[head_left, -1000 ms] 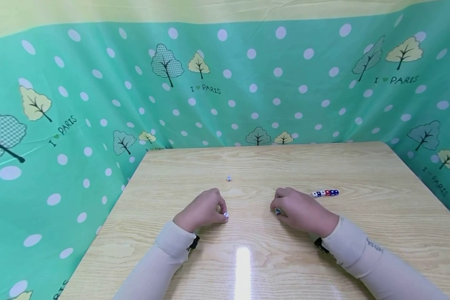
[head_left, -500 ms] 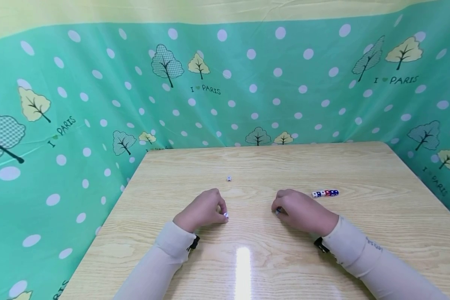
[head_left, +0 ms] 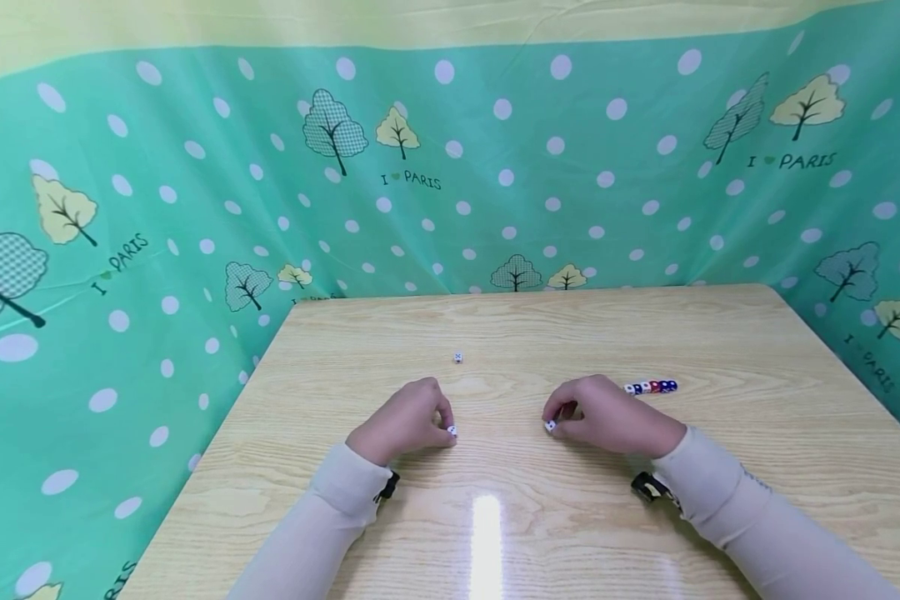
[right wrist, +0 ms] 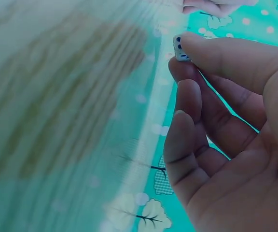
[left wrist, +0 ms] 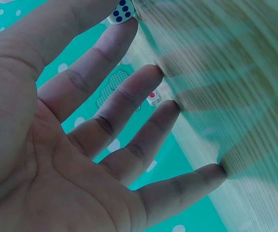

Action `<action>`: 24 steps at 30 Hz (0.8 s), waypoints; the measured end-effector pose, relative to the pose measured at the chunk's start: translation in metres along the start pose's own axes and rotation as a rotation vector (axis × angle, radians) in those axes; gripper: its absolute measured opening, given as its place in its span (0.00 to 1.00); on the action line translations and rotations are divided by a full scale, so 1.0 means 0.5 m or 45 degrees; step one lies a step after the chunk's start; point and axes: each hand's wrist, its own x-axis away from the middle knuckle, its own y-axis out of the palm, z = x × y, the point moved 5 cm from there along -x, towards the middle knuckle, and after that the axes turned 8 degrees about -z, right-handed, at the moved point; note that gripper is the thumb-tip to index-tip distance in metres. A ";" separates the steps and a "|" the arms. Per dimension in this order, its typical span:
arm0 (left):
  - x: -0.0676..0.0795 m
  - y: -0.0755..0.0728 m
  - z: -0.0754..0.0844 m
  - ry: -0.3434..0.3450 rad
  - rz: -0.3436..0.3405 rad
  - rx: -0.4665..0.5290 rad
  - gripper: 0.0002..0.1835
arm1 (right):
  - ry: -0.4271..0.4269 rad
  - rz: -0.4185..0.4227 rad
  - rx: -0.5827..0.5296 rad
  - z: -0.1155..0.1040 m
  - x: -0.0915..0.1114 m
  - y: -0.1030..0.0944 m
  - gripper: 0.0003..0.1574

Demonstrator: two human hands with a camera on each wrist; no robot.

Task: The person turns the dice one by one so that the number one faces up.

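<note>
My left hand [head_left: 411, 419] pinches a white die [left wrist: 122, 11] with dark pips between thumb and index finger, low at the table surface. In the left wrist view its other fingers are spread, their tips at the wood. Across a gap, my right hand [head_left: 613, 414] holds a second white die [right wrist: 180, 48] with blue pips between thumb and index fingertips. Its remaining fingers are bent and hold nothing. Farther back lies a loose white die [head_left: 458, 357], which also shows as a die with a red pip [left wrist: 153, 97] behind the left fingers.
Behind the right hand, a row of several dice [head_left: 651, 387] in white, blue and red lies on the wooden table [head_left: 360, 333]. A green dotted curtain [head_left: 420, 225] encloses the table's back and sides.
My right hand has tilted and its wrist shifted slightly right; its die shows more clearly between the fingertips, with a white face up. My left hand and the loose dice stay put.
</note>
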 end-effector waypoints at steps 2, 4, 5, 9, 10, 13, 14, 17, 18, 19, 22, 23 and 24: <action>0.000 0.000 0.000 0.000 0.002 0.001 0.12 | 0.022 -0.002 -0.031 0.006 0.000 -0.001 0.08; 0.000 0.000 0.000 0.001 0.002 0.002 0.12 | 0.039 0.004 -0.065 0.014 -0.001 -0.001 0.08; 0.000 0.000 0.000 0.001 0.002 0.002 0.12 | 0.055 0.006 -0.083 0.019 -0.001 -0.001 0.08; 0.001 0.000 0.000 0.006 0.003 0.001 0.12 | 0.136 0.008 -0.188 0.043 -0.006 0.002 0.08; 0.001 0.000 0.000 0.007 0.004 0.000 0.12 | 0.152 0.004 -0.215 0.048 -0.007 0.003 0.08; 0.001 0.000 -0.001 0.010 0.005 0.000 0.12 | 0.187 -0.003 -0.284 0.059 -0.010 0.004 0.08; 0.001 0.000 -0.001 0.010 0.006 0.002 0.12 | 0.196 -0.006 -0.297 0.062 -0.011 0.004 0.08; 0.001 0.000 -0.001 0.012 0.007 0.004 0.12 | 0.211 -0.016 -0.333 0.066 -0.012 0.006 0.08; 0.001 0.000 -0.001 0.013 0.007 0.005 0.12 | 0.215 -0.021 -0.342 0.066 -0.012 0.006 0.08; 0.001 0.000 -0.001 0.014 0.008 0.006 0.12 | 0.218 -0.026 -0.347 0.066 -0.012 0.007 0.08; 0.001 0.000 -0.001 0.015 0.009 0.006 0.12 | 0.210 -0.044 -0.354 0.064 -0.012 0.009 0.08; 0.001 0.000 -0.001 0.015 0.009 0.006 0.12 | 0.209 -0.049 -0.354 0.064 -0.012 0.009 0.08; 0.001 0.000 -0.001 0.014 0.009 0.006 0.12 | 0.209 -0.057 -0.355 0.065 -0.012 0.010 0.08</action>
